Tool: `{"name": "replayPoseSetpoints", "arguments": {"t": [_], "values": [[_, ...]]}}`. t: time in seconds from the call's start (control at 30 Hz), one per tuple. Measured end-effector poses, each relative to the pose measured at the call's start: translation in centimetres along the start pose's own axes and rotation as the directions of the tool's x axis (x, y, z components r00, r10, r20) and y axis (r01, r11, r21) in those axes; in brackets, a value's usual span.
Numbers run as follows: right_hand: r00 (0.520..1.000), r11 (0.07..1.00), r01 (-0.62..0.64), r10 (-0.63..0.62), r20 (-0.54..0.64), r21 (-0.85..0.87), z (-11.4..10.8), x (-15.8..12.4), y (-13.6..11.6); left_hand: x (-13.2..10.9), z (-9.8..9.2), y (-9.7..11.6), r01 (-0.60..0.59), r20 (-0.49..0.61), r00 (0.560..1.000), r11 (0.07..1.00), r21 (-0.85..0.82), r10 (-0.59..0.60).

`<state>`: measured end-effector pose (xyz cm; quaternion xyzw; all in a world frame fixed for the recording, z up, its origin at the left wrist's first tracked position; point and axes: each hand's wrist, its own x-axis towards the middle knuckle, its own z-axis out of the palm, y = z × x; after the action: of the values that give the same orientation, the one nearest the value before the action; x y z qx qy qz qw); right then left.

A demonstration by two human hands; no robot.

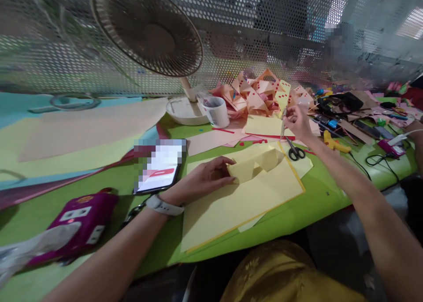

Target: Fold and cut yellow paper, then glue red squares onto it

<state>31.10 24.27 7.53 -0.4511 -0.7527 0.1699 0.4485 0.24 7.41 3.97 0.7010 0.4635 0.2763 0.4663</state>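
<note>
My left hand [213,176] pinches the left end of a folded piece of yellow paper [244,170] between thumb and fingers. The folded piece rests on a stack of flat yellow sheets [238,209]. Further back, my right hand [298,122] is raised, its fingers closed on a thin pale strip-like thing [283,126] that points downward; its kind is unclear. Just below that hand lie black-handled scissors [296,154] at the stack's far right corner. Another yellow paper piece with a red edge [267,125] lies behind.
A phone [161,165] and a purple power strip [82,218] lie at left. Behind stand a fan [194,114] and a white mug [218,113]. Folded pink papers [238,99] are heaped at the back. A yellow glue gun [333,142] with a cord lies at right.
</note>
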Motion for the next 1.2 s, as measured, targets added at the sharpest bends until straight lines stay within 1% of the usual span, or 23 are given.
{"name": "replayPoseSetpoints", "arguments": {"t": [0.07, 0.1, 0.23, 0.27, 0.3, 0.37, 0.4, 0.43, 0.47, 0.5, 0.57, 0.6, 0.67, 0.73, 0.77, 0.8, 0.87, 0.9, 0.93, 1.0, 1.1, 1.2], "values": [[1.0, 1.0, -0.008, 0.008, 0.017, -0.025, 0.2, -0.3, 0.0, 0.0, 0.0, 0.0, -0.006, -0.004, 1.0, 1.0, 0.017, 0.006], [0.999, 0.999, -0.005, 0.007, 0.045, -0.045, 0.2, -0.4, 0.0, -0.1, 0.0, 0.1, -0.005, -0.003, 1.0, 1.0, 0.024, 0.005], [0.987, 0.989, 0.02, 0.004, 0.16, -0.144, -0.9, -0.9, -0.3, -0.1, 0.1, 0.3, -0.007, -0.004, 1.0, 0.999, 0.032, 0.008], [0.982, 0.991, -0.01, 0.035, 0.185, -0.132, -1.2, -1.1, -0.3, -0.1, 0.2, 0.3, -0.01, -0.006, 1.0, 0.999, 0.032, 0.01], [0.972, 0.993, -0.072, 0.091, 0.216, -0.096, -1.4, -1.3, -0.3, -0.1, 0.2, 0.3, -0.014, -0.009, 1.0, 0.999, 0.032, 0.014], [0.928, 0.969, -0.247, 0.239, 0.285, -0.007, -1.5, -1.7, -0.2, 0.0, 0.2, 0.2, -0.019, -0.008, 1.0, 0.999, 0.035, 0.019], [0.908, 0.95, -0.312, 0.293, 0.299, 0.015, -1.4, -1.9, -0.2, 0.0, 0.2, 0.1, -0.023, -0.005, 1.0, 0.999, 0.038, 0.023], [0.903, 0.942, -0.336, 0.318, 0.288, 0.013, -1.2, -2.0, -0.2, 0.1, 0.2, 0.0, -0.027, -0.002, 1.0, 0.999, 0.041, 0.027], [0.915, 0.948, -0.318, 0.31, 0.259, -0.014, -0.9, -2.2, -0.2, 0.1, 0.1, -0.1, -0.033, 0.0, 0.999, 0.999, 0.042, 0.033], [0.936, 0.962, -0.266, 0.273, 0.22, -0.061, -0.7, -2.3, -0.3, 0.1, 0.1, -0.1, -0.038, 0.003, 0.999, 0.998, 0.041, 0.037], [0.973, 0.973, -0.138, 0.168, 0.155, -0.187, -0.3, -2.5, -0.5, 0.1, 0.1, -0.1, -0.042, 0.01, 0.999, 0.999, 0.032, 0.042], [0.982, 0.965, -0.093, 0.129, 0.137, -0.247, -0.1, -2.5, -0.7, 0.1, 0.1, -0.1, -0.041, 0.013, 0.999, 0.999, 0.024, 0.041], [0.987, 0.94, -0.059, 0.106, 0.122, -0.337, -0.1, -2.6, -0.9, 0.1, 0.1, 0.1, -0.037, 0.019, 0.999, 0.999, 0.009, 0.036], [0.982, 0.928, -0.092, 0.145, 0.121, -0.36, -0.3, -2.6, -0.9, 0.1, 0.1, 0.2, -0.035, 0.022, 0.999, 0.999, -0.002, 0.035], [0.978, 0.934, -0.127, 0.174, 0.117, -0.334, -0.5, -2.6, -0.9, 0.1, 0.1, 0.3, -0.037, 0.024, 0.999, 0.999, -0.004, 0.037], [0.973, 0.948, -0.166, 0.202, 0.108, -0.273, -0.7, -2.5, -0.8, 0.1, 0.2, 0.3, -0.04, 0.026, 0.999, 0.999, -0.006, 0.041], [0.965, 0.97, -0.242, 0.244, 0.09, -0.039, -0.8, -2.2, -0.8, 0.1, 0.1, 0.3, -0.046, 0.029, 0.999, 0.999, -0.003, 0.046], [0.96, 0.956, -0.273, 0.265, 0.09, 0.104, -0.6, -2.1, -0.9, 0.1, 0.1, 0.3, -0.048, 0.029, 0.998, 0.999, 0.002, 0.048], [0.953, 0.924, -0.301, 0.286, 0.099, 0.234, -0.2, -1.9, -0.9, 0.1, 0.1, 0.3, -0.05, 0.028, 0.998, 0.999, 0.005, 0.049], [0.929, 0.839, -0.37, 0.337, 0.153, 0.399, 0.9, -1.9, -1.1, 0.1, 0.1, 0.2, -0.05, 0.025, 0.998, 0.999, -0.001, 0.05], [0.887, 0.75, -0.462, 0.398, 0.234, 0.473, 3.1, -2.2, -1.5, 0.1, 0.1, 0.0, -0.049, 0.022, 0.999, 0.999, -0.014, 0.049], [0.864, 0.715, -0.503, 0.418, 0.279, 0.485, 4.6, -2.6, -1.6, 0.1, 0.1, -0.1, -0.047, 0.02, 0.999, 0.999, 0.017, 0.047]]}}
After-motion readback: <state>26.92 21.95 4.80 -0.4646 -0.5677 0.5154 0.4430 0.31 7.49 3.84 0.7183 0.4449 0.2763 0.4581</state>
